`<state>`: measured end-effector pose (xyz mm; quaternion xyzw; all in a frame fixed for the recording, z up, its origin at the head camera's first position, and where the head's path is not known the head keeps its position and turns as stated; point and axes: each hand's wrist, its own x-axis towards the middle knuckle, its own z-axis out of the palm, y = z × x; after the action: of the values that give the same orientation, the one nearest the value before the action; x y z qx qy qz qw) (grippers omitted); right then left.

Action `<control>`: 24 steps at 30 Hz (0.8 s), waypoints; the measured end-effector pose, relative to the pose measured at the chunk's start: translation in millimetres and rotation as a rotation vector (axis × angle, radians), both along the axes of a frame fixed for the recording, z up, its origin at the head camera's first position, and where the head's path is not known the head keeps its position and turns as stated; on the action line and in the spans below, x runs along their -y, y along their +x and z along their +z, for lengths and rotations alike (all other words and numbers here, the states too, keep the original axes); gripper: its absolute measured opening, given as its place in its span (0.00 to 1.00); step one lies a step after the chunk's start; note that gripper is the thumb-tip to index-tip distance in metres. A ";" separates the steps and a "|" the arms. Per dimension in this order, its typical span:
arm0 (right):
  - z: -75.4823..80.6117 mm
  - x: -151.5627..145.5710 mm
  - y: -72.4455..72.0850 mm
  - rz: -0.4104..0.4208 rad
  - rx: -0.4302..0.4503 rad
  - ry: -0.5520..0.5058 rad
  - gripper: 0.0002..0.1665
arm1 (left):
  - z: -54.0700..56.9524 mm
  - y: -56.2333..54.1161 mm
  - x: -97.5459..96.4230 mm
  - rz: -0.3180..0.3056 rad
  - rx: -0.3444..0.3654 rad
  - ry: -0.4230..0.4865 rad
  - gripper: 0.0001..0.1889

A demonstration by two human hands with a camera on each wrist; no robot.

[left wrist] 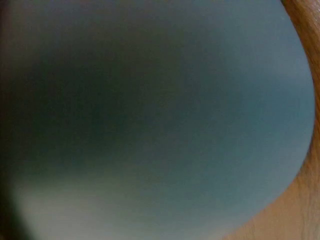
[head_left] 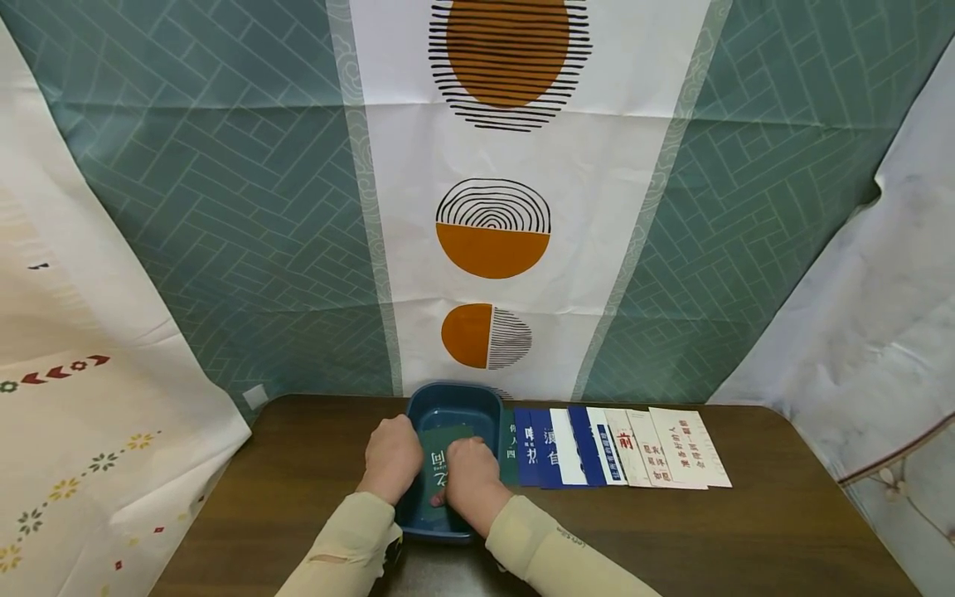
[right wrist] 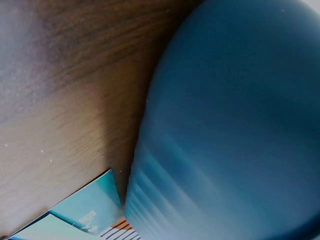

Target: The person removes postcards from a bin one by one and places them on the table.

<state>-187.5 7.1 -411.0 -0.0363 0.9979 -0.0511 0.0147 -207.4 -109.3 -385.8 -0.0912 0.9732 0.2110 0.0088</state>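
In the head view a dark green card [head_left: 449,434] with white characters is inside a blue plastic basin [head_left: 457,395]. My left hand [head_left: 393,458] has its fingers curled at the card's left edge, over the basin's left side. On the right edge, my right hand [head_left: 474,482] grips the card, its thumb low near the bottom. Fingertips of both hands are hidden. A blurred blue-grey basin wall [left wrist: 240,125] fills most of the left wrist view. The basin's outer side [right wrist: 240,125], ribbed lower down, takes up much of the right wrist view.
Right of the basin, an overlapping row of cards runs along the wooden table [head_left: 761,514]: a green card [head_left: 511,452], blue cards [head_left: 547,452] and white cards with red print [head_left: 682,448]. A patterned cloth [head_left: 298,249] hangs behind the table.
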 end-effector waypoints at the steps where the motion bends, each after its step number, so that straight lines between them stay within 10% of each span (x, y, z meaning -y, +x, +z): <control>1: -0.2 -0.5 -0.4 0.001 0.002 -0.004 0.53 | 0.0 0.3 -0.4 0.000 0.000 -0.001 0.09; 14: 2.7 -6.2 -1.3 0.046 -0.037 -0.008 0.47 | -0.4 1.9 -2.5 0.002 -0.001 -0.009 0.09; 24: 6.6 -13.0 -8.2 0.073 -0.079 -0.113 0.16 | -1.6 1.7 3.5 0.000 0.011 0.021 0.06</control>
<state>-195.6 20.1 -404.4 -0.0755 0.9913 -0.1052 -0.0248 -205.7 -112.9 -387.3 -0.0921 0.9708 0.2208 0.0149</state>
